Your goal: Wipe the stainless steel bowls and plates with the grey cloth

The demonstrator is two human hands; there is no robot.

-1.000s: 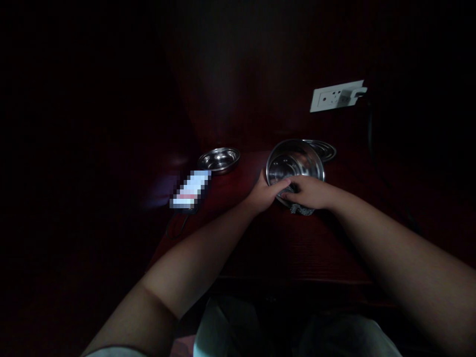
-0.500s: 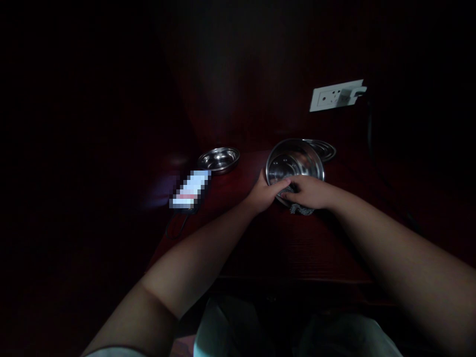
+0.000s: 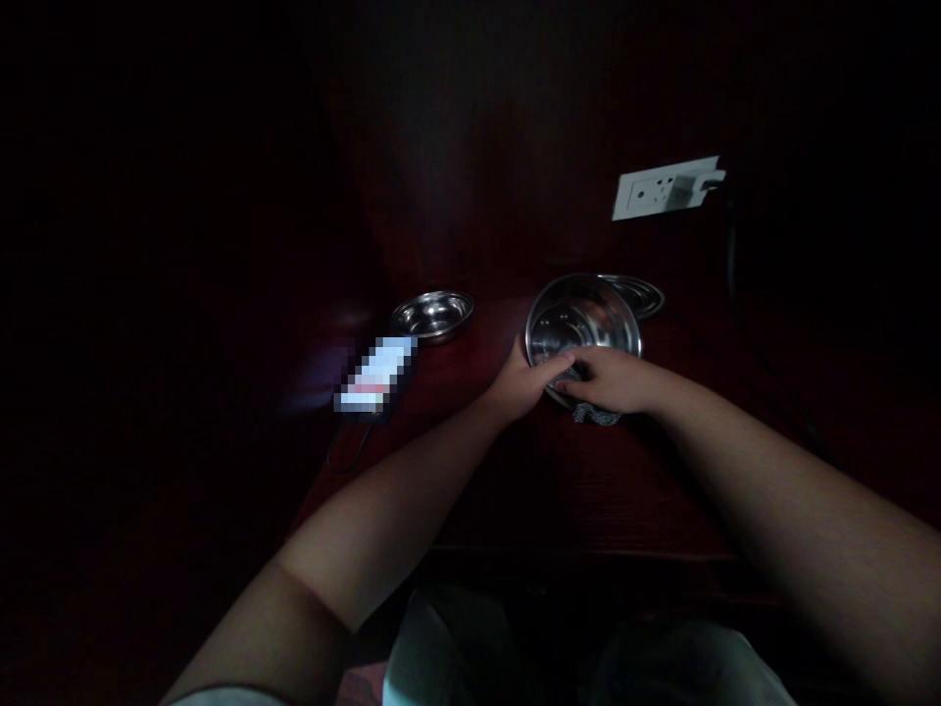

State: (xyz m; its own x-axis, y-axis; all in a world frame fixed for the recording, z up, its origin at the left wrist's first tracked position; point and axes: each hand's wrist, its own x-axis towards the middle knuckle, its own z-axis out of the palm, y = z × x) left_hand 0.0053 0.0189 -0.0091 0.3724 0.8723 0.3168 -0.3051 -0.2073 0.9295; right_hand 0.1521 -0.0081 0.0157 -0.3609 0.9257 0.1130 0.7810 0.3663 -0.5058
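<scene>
A round, silver-coloured metal pot (image 3: pixel 616 306) is resting tilted, its mouth facing the person, directly against the fingers at its near rim. The left hand (image 3: pixel 523 386) is gripping its left side, thumb lying over the rim, the other fingers mostly hidden behind the wall. The right hand (image 3: pixel 614 380) is reaching over the near rim, thumb and fingers clamping a grey, patterned fabric cloth (image 3: pixel 597 416), which is hanging below them. Compared with half a second ago, both hands, the pot and the cloth are keeping practically the same places. One pot and one cloth are sitting at the two hands. Just beyond the right fingers, behind the pot, one shiny, round metal lid or plate (image 3: pixel 651 297) is lying. Left of the left fingers, one shallow, round steel bowl (image 3: pixel 433 316) and one bright-screened, rectangular phone-like device (image 3: pixel 377 376) are lying on one dark red wooden tabletop (image 3: pixel 551 490). Beyond and right of the fingers, one white rectangular wall socket (image 3: pixel 647 196) is holding one pale plug (image 3: pixel 712 181).
</scene>
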